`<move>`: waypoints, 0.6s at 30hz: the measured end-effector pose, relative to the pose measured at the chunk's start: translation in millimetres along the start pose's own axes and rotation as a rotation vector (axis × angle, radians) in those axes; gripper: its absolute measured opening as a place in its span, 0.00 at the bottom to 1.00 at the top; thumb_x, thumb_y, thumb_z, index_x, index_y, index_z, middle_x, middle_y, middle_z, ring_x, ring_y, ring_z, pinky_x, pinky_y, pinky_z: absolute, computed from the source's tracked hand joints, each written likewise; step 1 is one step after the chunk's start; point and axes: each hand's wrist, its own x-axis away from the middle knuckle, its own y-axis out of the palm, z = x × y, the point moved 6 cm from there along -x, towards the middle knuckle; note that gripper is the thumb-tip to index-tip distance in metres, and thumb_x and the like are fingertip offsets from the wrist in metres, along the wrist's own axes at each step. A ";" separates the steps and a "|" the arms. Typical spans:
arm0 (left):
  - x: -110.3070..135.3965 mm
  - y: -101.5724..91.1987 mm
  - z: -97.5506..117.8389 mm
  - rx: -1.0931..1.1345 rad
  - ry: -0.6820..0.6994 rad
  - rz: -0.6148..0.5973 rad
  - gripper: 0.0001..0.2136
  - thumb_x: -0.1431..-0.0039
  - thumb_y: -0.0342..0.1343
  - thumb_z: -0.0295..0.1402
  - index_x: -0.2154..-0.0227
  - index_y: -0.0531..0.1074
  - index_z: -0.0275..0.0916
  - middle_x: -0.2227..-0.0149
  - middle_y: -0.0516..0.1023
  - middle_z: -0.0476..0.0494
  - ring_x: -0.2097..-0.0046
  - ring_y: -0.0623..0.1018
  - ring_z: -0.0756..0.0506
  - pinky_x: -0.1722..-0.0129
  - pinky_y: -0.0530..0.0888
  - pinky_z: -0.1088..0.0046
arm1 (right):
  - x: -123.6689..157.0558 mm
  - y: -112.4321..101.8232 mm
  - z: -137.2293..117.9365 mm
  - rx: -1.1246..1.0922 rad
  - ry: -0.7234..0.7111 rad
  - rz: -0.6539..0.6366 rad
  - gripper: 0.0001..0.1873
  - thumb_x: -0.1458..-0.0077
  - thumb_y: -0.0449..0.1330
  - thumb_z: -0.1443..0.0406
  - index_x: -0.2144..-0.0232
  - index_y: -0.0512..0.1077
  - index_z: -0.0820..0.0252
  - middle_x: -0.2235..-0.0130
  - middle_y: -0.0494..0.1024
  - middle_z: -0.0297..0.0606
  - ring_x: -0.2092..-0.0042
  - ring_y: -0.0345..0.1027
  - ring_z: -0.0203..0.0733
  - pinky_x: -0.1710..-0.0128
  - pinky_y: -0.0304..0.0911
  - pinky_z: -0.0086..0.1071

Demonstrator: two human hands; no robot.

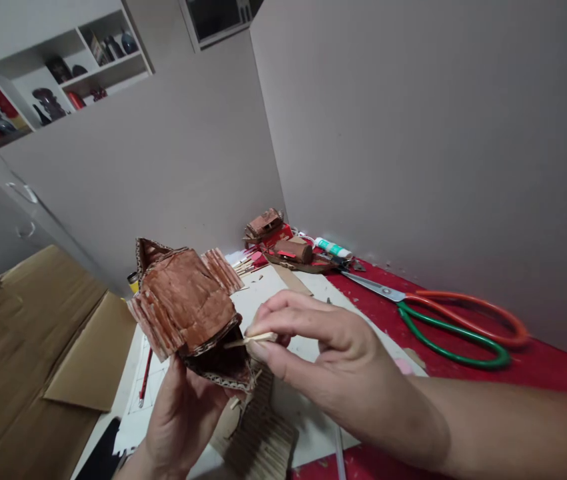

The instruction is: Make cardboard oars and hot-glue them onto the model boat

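Observation:
My left hand (176, 417) is closed around the underside of a brown-painted cardboard model boat (193, 303), holding it tilted above the table. The model has a rounded roof, ridged side pieces and an open pointed end facing me. In my right hand (328, 353), thumb and fingers pinch a small pale stick (262, 338). Its thin end reaches to the dark opening of the boat; whether it touches the inside I cannot tell. Most of my left fingers are hidden behind the model.
Large scissors (443, 320) with orange and green handles lie on the red tabletop (533, 407). Further back are another model boat (288, 253) and a white-and-green tube (332, 248). Cardboard (23, 353) stands at left; a red pencil (146, 377) and corrugated cardboard (263, 433) lie below.

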 end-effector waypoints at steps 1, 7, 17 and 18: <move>-0.1 -0.1 0.0 0.012 -0.005 -0.013 0.13 0.41 0.56 0.40 0.54 0.77 0.48 0.52 0.80 0.47 0.53 0.79 0.45 0.53 0.75 0.72 | 1.4 -2.5 -1.9 0.000 -0.029 0.006 0.09 0.47 0.60 0.75 0.68 0.77 0.58 0.70 0.74 0.35 0.67 0.69 0.36 0.67 0.66 0.29; -1.5 -2.1 -0.2 0.049 0.003 -0.094 0.14 0.42 0.58 0.38 0.52 0.75 0.51 0.51 0.79 0.50 0.49 0.77 0.47 0.51 0.73 0.74 | 4.6 -2.8 -8.9 0.050 -0.119 -0.006 0.11 0.47 0.60 0.77 0.66 0.77 0.60 0.71 0.72 0.35 0.69 0.67 0.34 0.69 0.65 0.28; -0.3 -14.1 0.2 -0.059 0.065 -0.075 0.17 0.46 0.62 0.36 0.52 0.75 0.53 0.56 0.82 0.50 0.52 0.79 0.45 0.53 0.76 0.73 | 6.8 16.6 -8.7 0.178 -0.181 -0.087 0.08 0.48 0.56 0.77 0.75 0.74 0.69 0.78 0.62 0.31 0.76 0.57 0.30 0.76 0.54 0.26; -0.4 -15.5 0.0 -0.074 0.060 -0.059 0.19 0.48 0.63 0.36 0.52 0.74 0.53 0.57 0.82 0.50 0.52 0.79 0.45 0.53 0.76 0.72 | 7.1 17.1 -8.2 0.194 -0.170 -0.101 0.09 0.48 0.55 0.77 0.76 0.73 0.68 0.78 0.61 0.30 0.76 0.56 0.30 0.76 0.54 0.26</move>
